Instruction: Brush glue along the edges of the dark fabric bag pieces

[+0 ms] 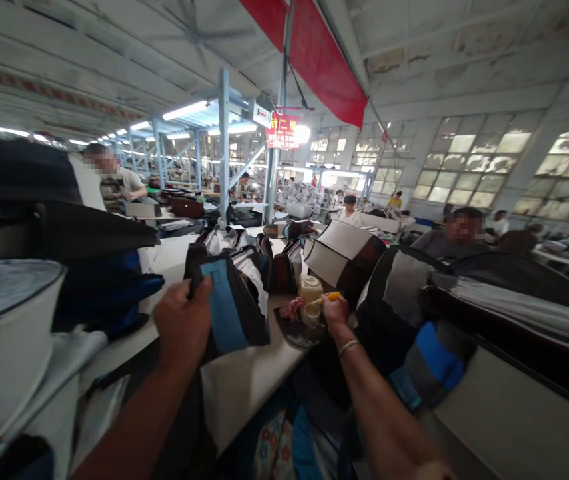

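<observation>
In the head view, a blue-and-black fabric piece [227, 303] is gripped at its upper left edge by the left hand [182, 327], its blue band running steeply down and slightly to the right. A yellow-handled tool [333, 296] is pinched in the fingers of the right hand [337, 312], its long axis laid roughly crosswise and its far end directed left, at a pale container [311, 290]. Whether the two touch cannot be told. The container is seen on a dark base [302, 338] above the pale worktop [249, 380], between the hands but much nearer the right; the fabric piece is held to its left, well apart from the tool.
</observation>
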